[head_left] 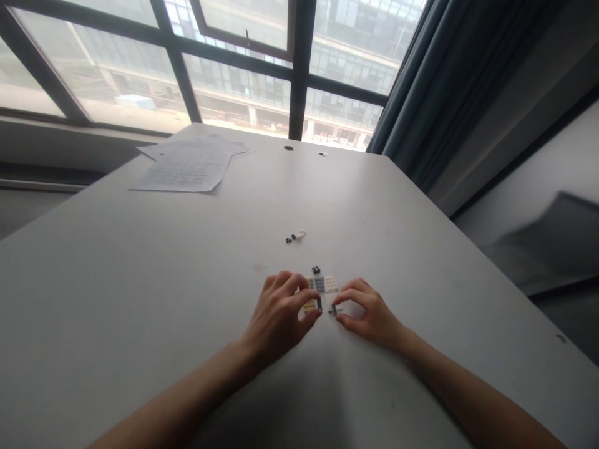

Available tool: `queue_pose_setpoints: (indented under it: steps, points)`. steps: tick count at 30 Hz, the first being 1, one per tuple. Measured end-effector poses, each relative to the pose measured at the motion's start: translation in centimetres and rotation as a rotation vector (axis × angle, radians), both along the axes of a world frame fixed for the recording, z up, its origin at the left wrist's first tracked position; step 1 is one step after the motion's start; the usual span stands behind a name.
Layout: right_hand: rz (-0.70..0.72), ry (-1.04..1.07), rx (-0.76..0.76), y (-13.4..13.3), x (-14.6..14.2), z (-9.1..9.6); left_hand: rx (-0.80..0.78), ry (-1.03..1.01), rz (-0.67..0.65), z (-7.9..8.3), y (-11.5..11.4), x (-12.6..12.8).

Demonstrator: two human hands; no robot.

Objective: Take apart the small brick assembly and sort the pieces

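My left hand (281, 315) rests on the white table (140, 274), thumb and fingers pinched on a small yellow and dark toy-brick piece (311, 305). My right hand (367, 312) lies just right of it, pinching a tiny dark piece (334, 309). The two hands almost touch. Just beyond the fingertips lie a grey plate (319, 284), a cream plate (331, 284) and a small dark brick (316, 270). Farther out sits a little cluster of tiny black and white parts (294, 236).
Loose sheets of paper (189, 165) lie at the table's far left. Two small holes (289, 148) mark the far edge. A big window (243, 68) and a dark curtain (449, 81) stand behind. The table's right edge drops off near a dark chair (556, 237).
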State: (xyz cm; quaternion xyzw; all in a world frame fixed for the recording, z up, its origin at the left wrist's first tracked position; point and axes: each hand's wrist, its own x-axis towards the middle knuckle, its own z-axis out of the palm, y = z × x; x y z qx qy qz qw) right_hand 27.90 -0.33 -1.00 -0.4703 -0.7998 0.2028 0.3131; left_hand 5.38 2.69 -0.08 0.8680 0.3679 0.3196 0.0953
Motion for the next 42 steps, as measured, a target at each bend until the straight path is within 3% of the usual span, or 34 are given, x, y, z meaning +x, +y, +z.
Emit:
queue_pose_setpoints:
  steps: [4, 9, 15, 22, 42]
  points:
    - [0.039, -0.054, 0.008, -0.5, -1.0, -0.3, -0.087, 0.081, -0.042, -1.3, -1.6, -0.3]
    - [0.025, -0.114, 0.015, -0.7, -1.6, -0.9, -0.155, 0.139, -0.051, -1.9, -1.9, 0.3]
    - [0.019, -0.149, 0.080, -0.8, -1.5, -1.1, -0.075, 0.140, -0.063, -2.2, -1.9, 0.0]
    - [0.091, -0.179, 0.277, -0.9, -0.8, -1.5, 0.107, 0.121, -0.179, -2.0, -2.0, -0.9]
    - [0.082, -0.244, 0.300, -1.0, -1.0, -1.6, 0.066, 0.239, -0.174, -1.9, -2.0, -0.6]
